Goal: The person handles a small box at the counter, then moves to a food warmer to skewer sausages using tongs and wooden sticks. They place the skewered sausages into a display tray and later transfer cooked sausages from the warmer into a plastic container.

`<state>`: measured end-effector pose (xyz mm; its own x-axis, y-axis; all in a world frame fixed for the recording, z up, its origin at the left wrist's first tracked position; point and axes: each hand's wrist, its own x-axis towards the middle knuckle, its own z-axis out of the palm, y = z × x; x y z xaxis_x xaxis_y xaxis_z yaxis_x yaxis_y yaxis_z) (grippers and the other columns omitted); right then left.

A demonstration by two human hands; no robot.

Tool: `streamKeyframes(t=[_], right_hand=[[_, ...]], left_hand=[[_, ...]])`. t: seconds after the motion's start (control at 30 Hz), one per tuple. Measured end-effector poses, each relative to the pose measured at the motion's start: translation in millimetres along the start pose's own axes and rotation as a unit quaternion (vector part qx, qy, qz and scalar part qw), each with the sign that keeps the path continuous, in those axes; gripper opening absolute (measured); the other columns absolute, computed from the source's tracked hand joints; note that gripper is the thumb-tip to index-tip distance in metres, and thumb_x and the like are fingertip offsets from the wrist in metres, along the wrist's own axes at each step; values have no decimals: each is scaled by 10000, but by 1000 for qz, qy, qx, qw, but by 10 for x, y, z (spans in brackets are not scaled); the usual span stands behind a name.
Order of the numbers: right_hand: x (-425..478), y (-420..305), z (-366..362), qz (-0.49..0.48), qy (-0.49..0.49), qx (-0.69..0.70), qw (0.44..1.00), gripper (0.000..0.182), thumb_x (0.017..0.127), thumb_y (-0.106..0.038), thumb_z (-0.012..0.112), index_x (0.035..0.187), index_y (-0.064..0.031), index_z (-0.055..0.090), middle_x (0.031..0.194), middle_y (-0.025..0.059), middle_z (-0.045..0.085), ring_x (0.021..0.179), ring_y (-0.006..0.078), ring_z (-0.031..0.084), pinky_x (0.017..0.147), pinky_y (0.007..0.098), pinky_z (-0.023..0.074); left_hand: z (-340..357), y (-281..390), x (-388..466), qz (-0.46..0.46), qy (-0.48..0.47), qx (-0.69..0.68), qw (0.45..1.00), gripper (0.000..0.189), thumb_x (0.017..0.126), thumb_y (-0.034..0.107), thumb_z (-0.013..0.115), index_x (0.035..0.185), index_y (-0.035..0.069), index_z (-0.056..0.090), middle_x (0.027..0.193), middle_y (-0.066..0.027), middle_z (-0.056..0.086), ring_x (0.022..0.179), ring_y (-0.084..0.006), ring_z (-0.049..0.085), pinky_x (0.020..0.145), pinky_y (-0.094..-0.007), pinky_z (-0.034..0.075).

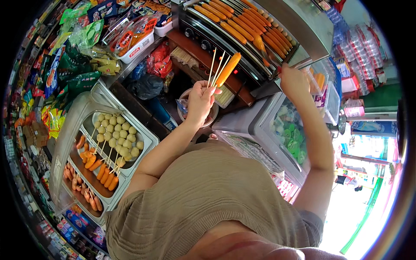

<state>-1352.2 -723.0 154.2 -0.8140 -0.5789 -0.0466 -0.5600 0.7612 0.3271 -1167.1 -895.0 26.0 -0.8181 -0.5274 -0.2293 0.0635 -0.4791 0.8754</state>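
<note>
Several thin wooden skewers (213, 66) rise from my left hand (202, 100); a yellow-orange sausage (228, 70) stands among them, its lower end at my fingers. My right hand (292, 81) grips metal tongs (273, 58) at the right end of the roller grill (256, 73). Between the tongs' tips and the rollers is an orange sausage (259, 44), tilted against the others. Rows of sausages (247, 24) lie on the rollers, with small round balls along the far side.
At left, a steel tray (148, 146) under a clear curved cover holds skewered balls and sausages. Packaged snacks (74, 61) crowd the upper left. A glass-topped freezer (260, 120) stands at right, near clear plastic boxes (331, 100). Below the grill lie bundled skewers (224, 97) and a round tub (213, 117).
</note>
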Motion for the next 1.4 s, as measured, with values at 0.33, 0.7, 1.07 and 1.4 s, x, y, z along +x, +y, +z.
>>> streamKeyframes(t=[0.33, 0.7, 1.07, 1.4], right_hand=[[-574, -228, 418, 121, -119, 808, 565, 263, 942, -236, 541, 1104, -28, 553, 752, -1, 527, 544, 34, 422, 424, 169, 293], [-598, -151, 354, 76, -116, 786, 602, 228, 929, -229, 558, 1043, -32, 570, 718, -11, 519, 532, 32, 418, 419, 171, 283], [-602, -217, 327, 80, -117, 762, 632, 159, 912, -206, 571, 962, -55, 583, 686, -25, 515, 512, 28, 414, 417, 167, 270], [-624, -297, 321, 85, -114, 759, 635, 175, 914, -199, 570, 1004, -51, 599, 678, -36, 509, 515, 23, 405, 424, 162, 260]], left_hand=[[30, 61, -26, 21, -26, 36, 999, 88, 927, 40, 488, 999, -10, 482, 822, -112, 638, 506, -25, 380, 449, -164, 308], [33, 35, 51, 1, -26, 82, 996, 116, 916, 43, 521, 1017, -12, 507, 786, -65, 656, 535, -33, 414, 479, -190, 343], [39, 35, 59, -15, 13, 98, 995, 103, 912, 32, 514, 1003, -16, 517, 769, -66, 650, 516, -19, 402, 464, -180, 317], [37, -14, 80, -4, 29, 94, 995, 93, 907, 45, 519, 985, -6, 529, 761, -56, 645, 504, -20, 399, 450, -191, 305]])
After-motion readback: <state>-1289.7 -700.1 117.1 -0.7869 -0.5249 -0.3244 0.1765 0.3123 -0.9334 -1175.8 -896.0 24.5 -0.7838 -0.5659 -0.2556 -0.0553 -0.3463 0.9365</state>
